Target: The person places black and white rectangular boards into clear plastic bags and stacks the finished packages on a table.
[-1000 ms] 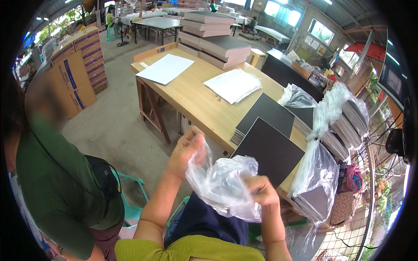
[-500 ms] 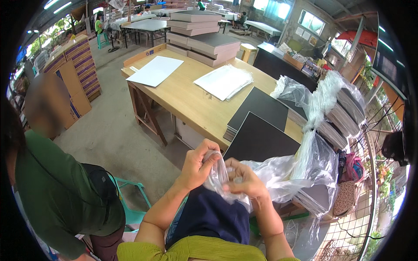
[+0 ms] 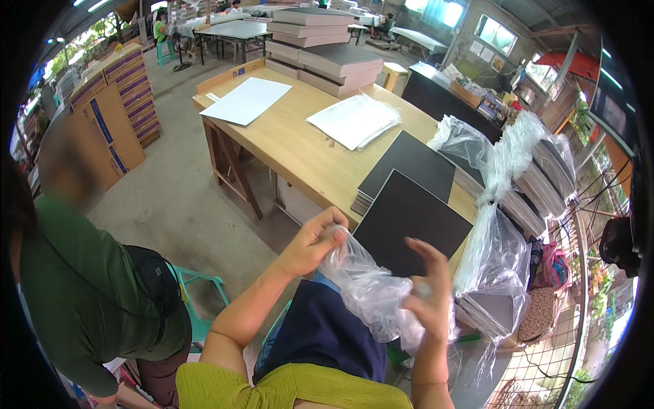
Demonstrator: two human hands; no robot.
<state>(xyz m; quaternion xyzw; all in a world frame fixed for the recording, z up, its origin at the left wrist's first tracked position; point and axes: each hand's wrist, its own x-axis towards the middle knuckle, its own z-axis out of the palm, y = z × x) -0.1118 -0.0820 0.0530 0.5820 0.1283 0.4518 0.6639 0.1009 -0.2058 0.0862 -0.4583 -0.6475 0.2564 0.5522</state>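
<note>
A crumpled clear plastic bag (image 3: pixel 368 293) stretches between my hands, over the dark blue cloth on my lap. My left hand (image 3: pixel 315 242) is closed and pinches one end of it between thumb and fingers. My right hand (image 3: pixel 430 290) is at the bag's other side, thumb and fingers spread wide apart. Something small and whitish shows in its palm, too blurred to name. Just beyond my hands, a black square board (image 3: pixel 412 221) overhangs the table's near edge. Behind it lies a stack of black boards (image 3: pixel 415 163).
The wooden table (image 3: pixel 293 153) bears a white sheet (image 3: pixel 248 101), a pile of white plastic sleeves (image 3: pixel 355 120) and thick grey-edged stacks (image 3: pixel 337 61). Plastic-wrapped stacks (image 3: pixel 501 238) stand at the right. A person in green (image 3: pixel 95 273) is close on my left, near a teal stool (image 3: pixel 201 293).
My right hand has moved right and spread its fingers, drawing the clear bag out lengthwise. My left hand keeps its pinch, slightly higher. More of the black board shows.
</note>
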